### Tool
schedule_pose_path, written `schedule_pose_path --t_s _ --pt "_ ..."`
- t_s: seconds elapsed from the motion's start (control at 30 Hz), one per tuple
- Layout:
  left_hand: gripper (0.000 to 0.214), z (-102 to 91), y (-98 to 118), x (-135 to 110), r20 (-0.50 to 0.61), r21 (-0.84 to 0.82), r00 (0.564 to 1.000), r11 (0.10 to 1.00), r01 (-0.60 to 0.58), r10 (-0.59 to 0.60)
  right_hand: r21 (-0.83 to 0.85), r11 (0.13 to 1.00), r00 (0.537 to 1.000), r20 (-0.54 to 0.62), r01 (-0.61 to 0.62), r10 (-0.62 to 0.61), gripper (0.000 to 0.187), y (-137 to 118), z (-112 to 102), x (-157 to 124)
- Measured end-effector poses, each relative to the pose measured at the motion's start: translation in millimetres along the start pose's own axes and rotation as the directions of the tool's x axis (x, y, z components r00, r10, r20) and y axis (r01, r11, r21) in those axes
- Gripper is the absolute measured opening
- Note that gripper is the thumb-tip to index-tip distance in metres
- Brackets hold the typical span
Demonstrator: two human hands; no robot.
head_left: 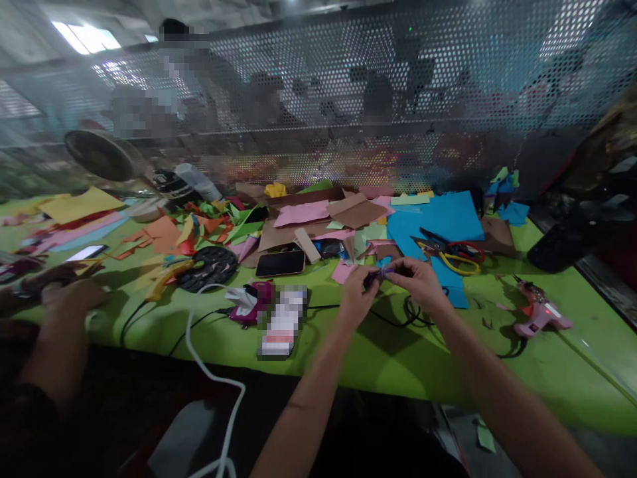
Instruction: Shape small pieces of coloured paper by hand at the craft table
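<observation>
Close together over the green table [398,372], my left hand [358,291] and my right hand [419,281] pinch a small purple-and-blue piece [384,271] between their fingertips. It looks like folded or twisted paper, but the fingers cover most of it. Scissors [460,257] with yellow and red handles lie beyond my right hand, near a large blue sheet [438,216]. A pink scrap [343,271] lies just beyond my left hand. Farther right rests a pink glue gun [542,313] with a lit red light.
Left of my hands are a lit phone [283,325], a dark phone [280,264], a tissue pack [251,305] and a yellow glue gun [169,280]. A white cable [219,378] hangs over the edge. A co-worker's arm [62,318] reaches in at far left. A perforated screen [318,99] stands behind.
</observation>
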State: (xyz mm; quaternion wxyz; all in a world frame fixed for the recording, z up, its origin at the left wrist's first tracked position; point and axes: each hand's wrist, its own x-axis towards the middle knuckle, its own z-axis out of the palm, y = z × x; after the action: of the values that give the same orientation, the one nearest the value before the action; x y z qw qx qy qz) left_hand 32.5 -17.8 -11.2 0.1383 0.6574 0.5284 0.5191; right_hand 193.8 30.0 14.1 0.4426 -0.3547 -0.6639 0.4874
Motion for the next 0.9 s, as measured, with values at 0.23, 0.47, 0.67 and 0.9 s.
schedule_pose_path --t_s 0.23,0.47,0.67,0.9 --pt "0.013 -2.6 5.1 -0.9 0.004 -0.027 1.0 1.0 0.008 -0.008 0.123 0.987 0.995 0.038 -0.099 0.096 0.031 -0.5 -0.5 2.5" --pt "0.015 -1.3 5.4 -1.9 -0.016 -0.066 1.0 0.998 0.001 -0.003 0.135 0.982 0.99 0.057 -0.134 0.127 0.028 -6.2 -0.1 1.4" --pt "0.01 0.2 1.5 -0.4 -0.048 -0.032 0.999 0.999 -0.027 0.025 0.185 0.966 0.983 0.074 -0.179 0.168 0.024 -9.0 -0.2 1.0" --pt "0.011 -0.3 2.1 0.1 -0.065 0.068 0.995 0.995 -0.072 0.077 0.24 0.942 0.972 0.084 -0.233 0.219 0.023 -3.3 -0.4 1.2"
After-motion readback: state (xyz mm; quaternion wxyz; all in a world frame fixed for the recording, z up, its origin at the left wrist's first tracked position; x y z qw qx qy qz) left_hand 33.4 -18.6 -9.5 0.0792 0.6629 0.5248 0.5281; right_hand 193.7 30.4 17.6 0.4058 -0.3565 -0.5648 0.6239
